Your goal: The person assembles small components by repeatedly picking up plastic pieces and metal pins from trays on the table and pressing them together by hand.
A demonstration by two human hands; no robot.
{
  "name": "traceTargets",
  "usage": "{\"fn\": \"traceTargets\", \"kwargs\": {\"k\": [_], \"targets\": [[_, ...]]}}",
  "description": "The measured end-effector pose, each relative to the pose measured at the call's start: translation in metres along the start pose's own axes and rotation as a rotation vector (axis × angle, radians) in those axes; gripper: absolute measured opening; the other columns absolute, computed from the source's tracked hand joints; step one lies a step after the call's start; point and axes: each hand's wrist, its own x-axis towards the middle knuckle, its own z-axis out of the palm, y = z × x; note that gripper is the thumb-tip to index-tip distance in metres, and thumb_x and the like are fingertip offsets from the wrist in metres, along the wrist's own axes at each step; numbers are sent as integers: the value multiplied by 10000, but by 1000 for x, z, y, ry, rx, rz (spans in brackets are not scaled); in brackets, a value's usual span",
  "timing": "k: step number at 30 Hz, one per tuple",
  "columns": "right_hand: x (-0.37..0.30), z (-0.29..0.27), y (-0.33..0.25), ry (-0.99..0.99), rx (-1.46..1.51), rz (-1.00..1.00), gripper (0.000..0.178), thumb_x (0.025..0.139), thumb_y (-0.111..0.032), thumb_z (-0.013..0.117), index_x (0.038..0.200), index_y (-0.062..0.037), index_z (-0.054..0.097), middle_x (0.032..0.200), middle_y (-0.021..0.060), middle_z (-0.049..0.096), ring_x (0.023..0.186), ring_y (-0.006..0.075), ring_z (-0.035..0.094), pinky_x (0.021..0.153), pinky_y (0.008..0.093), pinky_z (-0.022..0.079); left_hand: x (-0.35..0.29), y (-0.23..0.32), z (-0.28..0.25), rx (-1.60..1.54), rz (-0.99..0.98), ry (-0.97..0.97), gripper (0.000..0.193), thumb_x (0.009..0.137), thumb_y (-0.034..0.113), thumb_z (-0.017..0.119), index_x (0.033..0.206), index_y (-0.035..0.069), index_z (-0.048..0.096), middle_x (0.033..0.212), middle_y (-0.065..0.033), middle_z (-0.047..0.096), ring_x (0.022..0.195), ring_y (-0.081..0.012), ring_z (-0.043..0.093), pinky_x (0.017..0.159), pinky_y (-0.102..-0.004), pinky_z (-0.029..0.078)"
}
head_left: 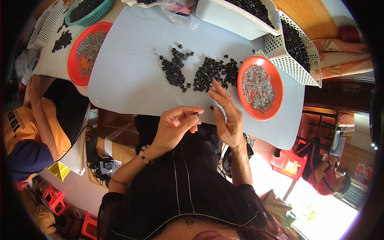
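Observation:
My left hand (176, 125) pinches a small black plastic part (196, 114) between thumb and fingertips, just off the near edge of the pale blue table (128, 60). To its right, my right hand (230, 122) is raised with fingers stretched and thumb apart, holding nothing that I can see. Its fingertips are nearest to a heap of small black parts (208, 74). A second heap of black pieces (173, 71) lies left of that one. Beside my right hand, an orange-red dish (262, 117) holds many small silver metal pieces. One loose black piece (212, 107) sits near the table's edge.
At the back right stand a white tub (236, 22) and a perforated white basket (280, 50), both holding black parts. On a neighbouring table at left are another red dish (73, 68) and a green basket (107, 12). A person in orange (24, 124) sits there.

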Motion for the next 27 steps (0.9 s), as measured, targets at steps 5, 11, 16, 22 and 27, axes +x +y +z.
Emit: {"fn": "traceTargets", "kwargs": {"k": [5, 11, 16, 22, 27], "targets": [[-6, -20, 8, 177, -192, -7, 208, 871, 60, 634, 1055, -11, 701, 1034, 111, 694, 734, 173, 617, 697, 294, 516, -2, 3, -1, 35, 23, 11, 223, 977, 106, 635, 1165, -13, 662, 865, -62, 651, 706, -100, 578, 704, -235, 482], [-7, -13, 0, 47, -305, 82, 205, 828, 17, 694, 1025, -37, 704, 955, 116, 670, 851, 261, 640, 739, 354, 522, -2, 3, 1, 59, 41, 24, 207, 964, 58, 638, 1156, -19, 639, 878, -79, 653, 711, -110, 584, 703, -243, 489], [-10, -5, 4, 25, -455, 48, 211, 799, 13, 717, 1000, -52, 708, 972, 111, 665, 897, 303, 626, 763, 391, 519, -1, 0, 1, 25, 100, 42, 178, 938, 7, 655, 1101, -18, 589, 907, -109, 665, 728, -134, 611, 678, -260, 510], [-18, -3, -1, 125, 141, 296, 114, 845, 20, 724, 944, -21, 688, 855, 70, 692, 750, 162, 650, 680, 282, 527, 1, 0, 5, -26, 158, -4, 166, 915, 1, 686, 1063, -45, 627, 934, -92, 666, 785, -114, 640, 695, -242, 538], [-24, -15, -7, 33, 855, 376, 185, 835, -33, 780, 970, -7, 656, 877, 67, 692, 800, 131, 664, 742, 246, 537, -2, 7, 8, 60, 183, -58, 156, 904, -6, 694, 1051, -44, 660, 935, -87, 661, 807, -129, 664, 731, -251, 558]]}}
